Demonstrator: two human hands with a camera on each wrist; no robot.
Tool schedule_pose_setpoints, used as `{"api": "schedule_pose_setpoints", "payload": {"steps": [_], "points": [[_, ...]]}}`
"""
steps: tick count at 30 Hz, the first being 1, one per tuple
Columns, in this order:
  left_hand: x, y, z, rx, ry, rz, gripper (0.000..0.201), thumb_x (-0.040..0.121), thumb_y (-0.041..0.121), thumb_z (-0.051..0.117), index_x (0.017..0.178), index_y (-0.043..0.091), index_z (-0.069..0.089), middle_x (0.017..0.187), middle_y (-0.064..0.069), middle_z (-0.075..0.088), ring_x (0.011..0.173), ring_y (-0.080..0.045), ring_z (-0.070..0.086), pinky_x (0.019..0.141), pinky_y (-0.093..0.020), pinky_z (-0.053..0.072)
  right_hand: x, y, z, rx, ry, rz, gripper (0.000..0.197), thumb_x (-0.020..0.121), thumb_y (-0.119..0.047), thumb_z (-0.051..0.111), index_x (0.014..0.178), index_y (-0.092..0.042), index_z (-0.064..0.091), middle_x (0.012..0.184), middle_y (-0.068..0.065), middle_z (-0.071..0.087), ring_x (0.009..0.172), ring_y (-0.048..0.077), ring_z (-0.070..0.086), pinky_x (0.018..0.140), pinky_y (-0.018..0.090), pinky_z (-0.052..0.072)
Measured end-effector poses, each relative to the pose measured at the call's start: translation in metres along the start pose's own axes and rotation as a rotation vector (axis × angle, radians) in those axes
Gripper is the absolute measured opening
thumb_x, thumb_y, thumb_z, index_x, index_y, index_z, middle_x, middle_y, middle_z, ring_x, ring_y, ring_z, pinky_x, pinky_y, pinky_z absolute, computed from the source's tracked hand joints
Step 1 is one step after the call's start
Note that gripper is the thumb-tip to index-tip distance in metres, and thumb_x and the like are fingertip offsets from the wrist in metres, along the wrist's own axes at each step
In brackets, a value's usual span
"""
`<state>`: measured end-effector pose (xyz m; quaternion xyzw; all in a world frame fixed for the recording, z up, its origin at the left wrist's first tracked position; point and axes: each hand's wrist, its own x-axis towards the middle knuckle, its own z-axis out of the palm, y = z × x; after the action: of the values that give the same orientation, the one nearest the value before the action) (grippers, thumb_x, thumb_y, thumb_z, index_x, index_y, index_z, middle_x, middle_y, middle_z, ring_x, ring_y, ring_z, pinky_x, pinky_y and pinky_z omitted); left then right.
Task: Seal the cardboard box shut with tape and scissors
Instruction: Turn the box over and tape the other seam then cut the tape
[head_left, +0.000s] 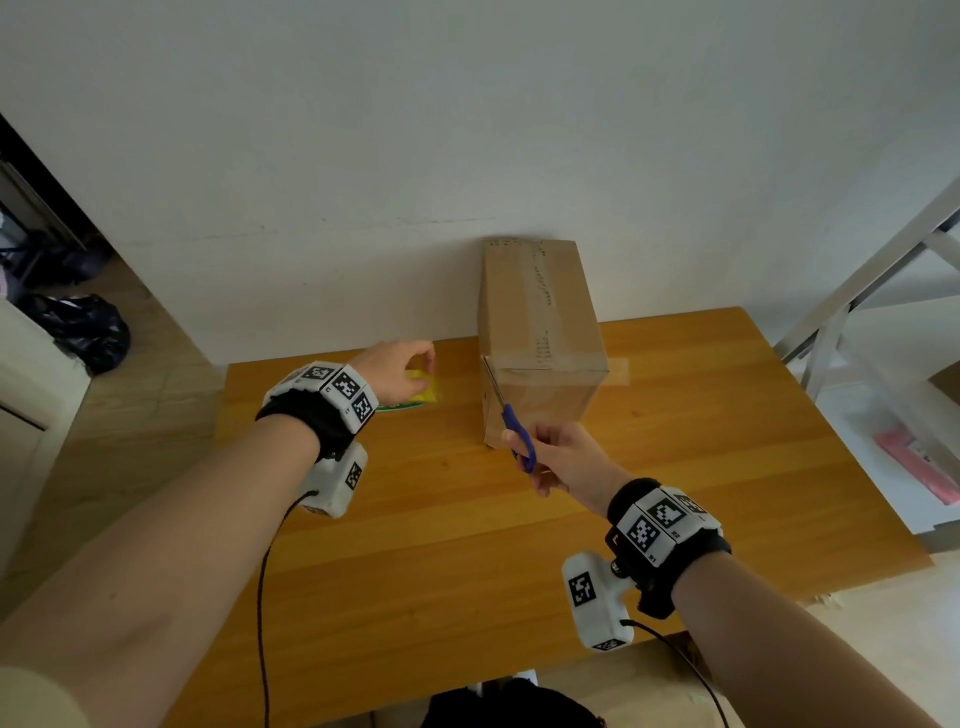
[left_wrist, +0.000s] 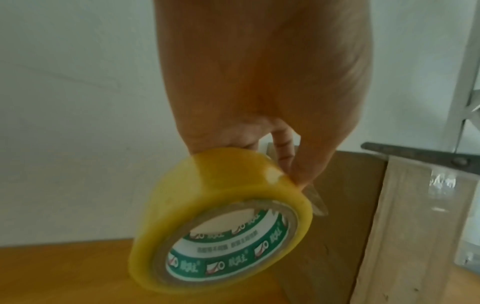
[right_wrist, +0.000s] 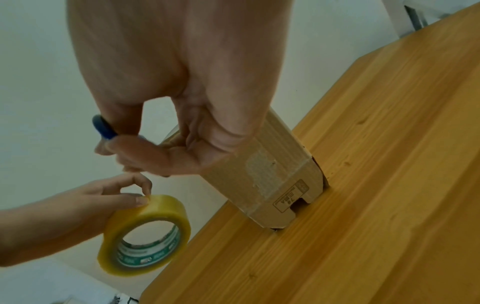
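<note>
Two hands are finishing the seal: left hand (head_left: 396, 372) pinching the yellow tape roll (left_wrist: 221, 220), right hand (head_left: 563, 457) gripping blue-handled scissors (head_left: 511, 426) at the taped brown cardboard box (head_left: 540, 338), near the tabletop's far edge.

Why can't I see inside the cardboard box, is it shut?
Shut. The cardboard box has its top flaps folded flat, with clear tape running along the top. The inside is hidden.

Tape roll (left_wrist: 221, 222) core label print illegible, box (right_wrist: 280, 185) print unreadable
</note>
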<state>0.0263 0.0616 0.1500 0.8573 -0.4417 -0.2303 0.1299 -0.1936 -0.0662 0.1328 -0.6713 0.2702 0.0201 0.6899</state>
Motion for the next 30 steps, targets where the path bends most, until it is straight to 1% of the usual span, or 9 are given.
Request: {"api": "schedule_pose_setpoints", "payload": {"steps": [4,6,9,12,16,19,23,27,30], "points": [[-0.005,-0.009,0.029,-0.069,0.126,-0.018,0.011,0.09,0.03,0.054,0.092,0.02,0.05,0.077,0.004,0.05,0.062,-0.016,0.046,0.053,-0.024,0.036,-0.001,0.003,0.0,0.003,0.004,0.005,0.025,0.088,-0.026,0.065,0.088,-0.003,0.056,0.065,0.004,0.056,0.047,0.012,0.05,0.046,0.023,0.044],[-0.007,-0.012,0.046,-0.133,0.174,-0.024,0.009,0.089,0.023,0.055,0.091,0.017,0.048,0.073,0.004,0.048,0.059,-0.015,0.041,0.049,-0.022,0.031,-0.002,0.004,0.0,-0.007,0.004,0.009,0.023,0.088,-0.025,0.065,0.085,-0.004,0.056,0.064,0.003,0.056,0.048,0.012,0.049,0.047,0.023,0.043],[-0.008,-0.017,0.073,-0.246,0.202,-0.016,0.015,0.088,0.012,0.054,0.083,0.019,0.043,0.072,0.007,0.047,0.059,-0.014,0.043,0.049,-0.022,0.035,-0.003,0.004,0.0,-0.029,0.004,0.011,0.022,0.087,-0.025,0.065,0.083,-0.004,0.057,0.064,0.003,0.057,0.048,0.012,0.049,0.047,0.023,0.043],[-0.013,-0.025,0.099,-0.087,0.178,-0.052,0.014,0.089,0.024,0.052,0.081,0.03,0.041,0.075,0.003,0.055,0.057,-0.018,0.053,0.051,-0.035,0.05,-0.003,0.005,-0.001,-0.043,0.015,0.014,0.022,0.086,-0.024,0.066,0.083,-0.005,0.057,0.065,0.003,0.058,0.047,0.011,0.05,0.046,0.023,0.044],[-0.022,-0.024,0.124,-0.006,0.164,-0.045,0.011,0.089,0.028,0.054,0.096,0.025,0.046,0.083,0.004,0.061,0.054,-0.011,0.053,0.048,-0.03,0.047,-0.004,0.005,-0.001,-0.072,0.024,0.015,0.019,0.086,-0.025,0.067,0.081,-0.008,0.059,0.065,0.003,0.058,0.047,0.01,0.05,0.047,0.023,0.044],[-0.029,-0.015,0.132,0.075,0.142,-0.014,0.019,0.09,0.026,0.054,0.106,0.026,0.044,0.085,0.005,0.061,0.054,-0.008,0.049,0.056,-0.024,0.04,-0.002,0.006,0.0,-0.085,0.029,0.016,0.02,0.086,-0.025,0.067,0.083,-0.007,0.059,0.066,0.004,0.059,0.046,0.011,0.05,0.047,0.024,0.044],[-0.037,-0.013,0.152,0.164,-0.039,-0.01,0.045,0.094,0.027,0.047,0.135,0.031,0.029,0.074,0.003,0.057,0.05,-0.011,0.048,0.04,-0.022,0.037,-0.002,0.007,0.001,-0.13,0.03,0.0,0.023,0.086,-0.026,0.067,0.085,-0.004,0.059,0.066,0.006,0.06,0.047,0.012,0.051,0.047,0.025,0.044],[-0.044,-0.016,0.169,0.162,-0.109,-0.049,0.056,0.095,0.025,0.047,0.142,0.029,0.018,0.062,0.006,0.046,0.046,-0.011,0.042,0.039,-0.022,0.032,-0.002,0.008,0.002,-0.176,0.025,-0.015,0.025,0.086,-0.026,0.067,0.084,-0.002,0.06,0.066,0.006,0.061,0.047,0.012,0.051,0.048,0.025,0.045],[-0.043,-0.015,0.168,0.092,-0.137,-0.092,0.063,0.092,0.03,0.053,0.143,0.025,0.016,0.064,0.002,0.05,0.045,-0.011,0.044,0.038,-0.021,0.032,-0.002,0.008,0.002,-0.193,0.024,-0.016,0.027,0.086,-0.026,0.067,0.084,-0.001,0.06,0.066,0.007,0.061,0.048,0.012,0.052,0.048,0.025,0.046]]}}
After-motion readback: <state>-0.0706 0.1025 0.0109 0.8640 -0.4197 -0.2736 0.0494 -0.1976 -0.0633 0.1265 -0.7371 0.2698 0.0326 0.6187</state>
